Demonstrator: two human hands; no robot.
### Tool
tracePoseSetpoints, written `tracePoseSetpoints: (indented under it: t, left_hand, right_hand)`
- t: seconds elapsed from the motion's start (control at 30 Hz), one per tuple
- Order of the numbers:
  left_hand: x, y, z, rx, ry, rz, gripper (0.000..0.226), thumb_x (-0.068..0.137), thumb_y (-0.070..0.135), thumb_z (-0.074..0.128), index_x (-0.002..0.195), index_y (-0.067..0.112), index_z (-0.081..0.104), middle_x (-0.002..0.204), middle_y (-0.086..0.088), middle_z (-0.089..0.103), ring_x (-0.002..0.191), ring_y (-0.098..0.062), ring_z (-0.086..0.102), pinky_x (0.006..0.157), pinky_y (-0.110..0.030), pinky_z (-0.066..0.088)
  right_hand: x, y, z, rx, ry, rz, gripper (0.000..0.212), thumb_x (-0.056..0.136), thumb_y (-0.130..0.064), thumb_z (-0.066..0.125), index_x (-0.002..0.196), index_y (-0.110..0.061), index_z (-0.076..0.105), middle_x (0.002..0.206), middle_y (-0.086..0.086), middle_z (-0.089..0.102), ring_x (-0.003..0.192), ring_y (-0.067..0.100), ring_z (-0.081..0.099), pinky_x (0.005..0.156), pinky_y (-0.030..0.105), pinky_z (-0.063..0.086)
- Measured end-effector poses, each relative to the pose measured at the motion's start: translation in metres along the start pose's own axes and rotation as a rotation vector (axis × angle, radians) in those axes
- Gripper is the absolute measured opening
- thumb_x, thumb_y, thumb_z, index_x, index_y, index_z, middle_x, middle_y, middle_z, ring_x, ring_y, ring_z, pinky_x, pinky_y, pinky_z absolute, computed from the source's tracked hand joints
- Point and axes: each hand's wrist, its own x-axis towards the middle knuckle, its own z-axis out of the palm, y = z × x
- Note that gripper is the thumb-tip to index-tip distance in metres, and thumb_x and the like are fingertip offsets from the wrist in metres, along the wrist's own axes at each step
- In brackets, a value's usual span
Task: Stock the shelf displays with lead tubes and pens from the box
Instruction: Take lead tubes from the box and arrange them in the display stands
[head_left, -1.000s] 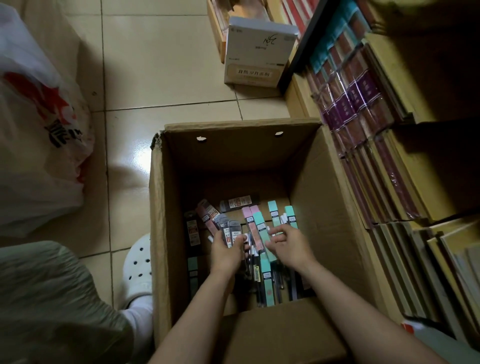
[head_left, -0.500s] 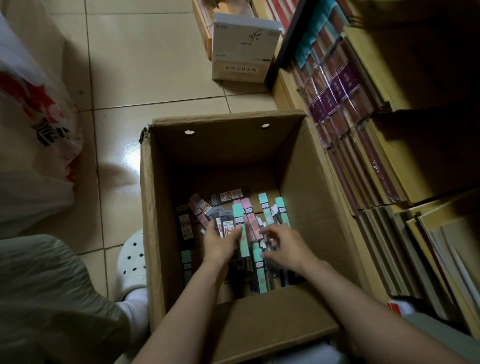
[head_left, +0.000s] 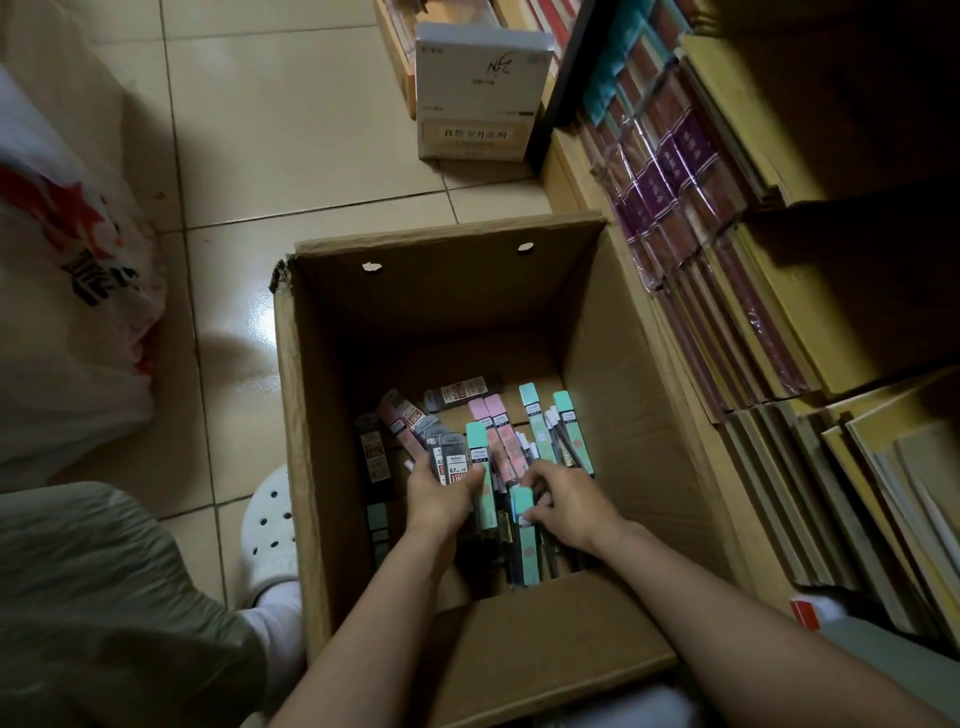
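An open cardboard box (head_left: 597, 374) stands on the tiled floor, and both my hands reach down into it. On its bottom lie several lead tubes (head_left: 402, 418) in dark and pink packs and several packaged pens (head_left: 569, 431) in mint and pink. My left hand (head_left: 439, 496) grips a small bunch of lead tubes (head_left: 451, 457) together with a mint pack (head_left: 480, 467). My right hand (head_left: 569, 506) has its fingers curled over a mint pen pack (head_left: 525, 535) among the dark pens at the box's near side.
Shelves (head_left: 810, 291) packed with notebooks run along the right of the box. A white carton (head_left: 480, 88) stands on the floor beyond it. A white plastic bag (head_left: 62, 291) sits at left. My knee and white shoe (head_left: 270, 530) are beside the box's left wall.
My left hand has gathered a mint pack against the lead tubes it holds. My right hand has slid nearer and lower onto another mint pack. The camera shifted slightly left.
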Motion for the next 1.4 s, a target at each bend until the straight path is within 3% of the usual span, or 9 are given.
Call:
tracePoseSetpoints:
  t: [0.17, 0.27, 0.37, 0.57, 0.7, 0.9, 1.07, 1.27, 1.4]
  left_hand:
    - [-0.018, 0.026, 0.001, 0.018, -0.106, 0.087, 0.029, 0.089, 0.007, 0.065, 0.115, 0.016, 0.055, 0.105, -0.003, 0.067, 0.090, -0.020, 0.068, 0.070, -0.038, 0.060]
    - [-0.033, 0.056, 0.007, 0.019, -0.206, 0.173, 0.032, 0.089, 0.009, 0.066, 0.117, 0.017, 0.054, 0.107, -0.005, 0.069, 0.089, -0.021, 0.071, 0.063, -0.036, 0.060]
    - [-0.048, 0.101, 0.012, 0.119, -0.331, 0.283, 0.042, 0.084, 0.006, 0.071, 0.122, 0.012, 0.054, 0.110, -0.008, 0.068, 0.097, -0.024, 0.068, 0.082, -0.045, 0.059]
    - [-0.093, 0.227, 0.032, 0.361, -0.637, 0.561, 0.051, 0.077, 0.003, 0.076, 0.122, 0.015, 0.057, 0.110, -0.006, 0.069, 0.099, -0.018, 0.068, 0.082, -0.036, 0.058]
    - [-0.143, 0.288, 0.051, 0.435, -0.776, 0.719, 0.039, 0.076, 0.006, 0.077, 0.103, 0.026, 0.059, 0.086, 0.008, 0.074, 0.079, -0.003, 0.071, 0.058, -0.017, 0.055]
    - [-0.185, 0.308, 0.088, 0.349, -0.941, 0.713, 0.039, 0.080, 0.005, 0.070, 0.113, 0.022, 0.058, 0.107, -0.007, 0.070, 0.094, -0.021, 0.071, 0.073, -0.036, 0.059]
    - [-0.206, 0.329, 0.117, 0.244, -1.045, 0.698, 0.040, 0.080, 0.011, 0.069, 0.117, 0.023, 0.059, 0.102, -0.004, 0.073, 0.092, -0.021, 0.072, 0.069, -0.036, 0.060]
    - [-0.206, 0.347, 0.140, 0.123, -1.039, 0.689, 0.034, 0.083, 0.008, 0.067, 0.113, 0.023, 0.059, 0.090, 0.000, 0.075, 0.085, -0.019, 0.073, 0.060, -0.034, 0.059]
    - [-0.199, 0.348, 0.151, 0.118, -0.987, 0.664, 0.034, 0.087, 0.006, 0.065, 0.118, 0.017, 0.058, 0.105, -0.009, 0.071, 0.096, -0.027, 0.070, 0.081, -0.048, 0.056]
  right_hand:
    - [-0.012, -0.020, -0.038, 0.216, 0.186, -0.003, 0.021, 0.091, -0.014, 0.065, 0.103, -0.024, 0.052, 0.088, -0.005, 0.060, 0.075, 0.003, 0.060, 0.054, 0.013, 0.046]
    - [-0.030, -0.047, -0.073, 0.245, 0.317, -0.080, 0.028, 0.092, -0.014, 0.065, 0.110, -0.029, 0.049, 0.088, -0.011, 0.057, 0.075, -0.001, 0.059, 0.053, 0.012, 0.042]
    - [-0.059, -0.078, -0.117, 0.214, 0.460, -0.183, 0.029, 0.092, -0.013, 0.064, 0.106, -0.032, 0.047, 0.088, -0.018, 0.051, 0.074, -0.003, 0.056, 0.046, 0.008, 0.041]
    - [-0.145, -0.106, -0.197, 0.123, 0.811, -0.284, 0.026, 0.089, -0.019, 0.068, 0.106, -0.028, 0.051, 0.103, -0.007, 0.062, 0.091, 0.010, 0.063, 0.066, 0.021, 0.055]
    - [-0.198, -0.108, -0.225, 0.184, 0.963, -0.304, 0.025, 0.091, -0.020, 0.066, 0.107, -0.030, 0.049, 0.087, -0.015, 0.059, 0.076, 0.003, 0.065, 0.060, 0.019, 0.056]
    - [-0.255, -0.110, -0.257, 0.169, 1.117, -0.294, 0.025, 0.090, -0.020, 0.066, 0.108, -0.028, 0.052, 0.088, -0.008, 0.064, 0.077, 0.008, 0.068, 0.072, 0.037, 0.060]
    - [-0.302, -0.102, -0.301, 0.130, 1.264, -0.245, 0.026, 0.086, -0.021, 0.072, 0.103, -0.031, 0.055, 0.085, -0.014, 0.062, 0.072, -0.001, 0.065, 0.063, 0.017, 0.055]
    - [-0.346, -0.091, -0.362, -0.069, 1.478, -0.109, 0.029, 0.083, -0.020, 0.076, 0.104, -0.021, 0.056, 0.095, -0.004, 0.066, 0.083, 0.008, 0.065, 0.061, 0.013, 0.047]
    - [-0.339, -0.086, -0.379, -0.182, 1.495, -0.054, 0.026, 0.083, -0.015, 0.075, 0.101, -0.017, 0.057, 0.094, -0.001, 0.065, 0.082, 0.011, 0.064, 0.058, 0.009, 0.043]
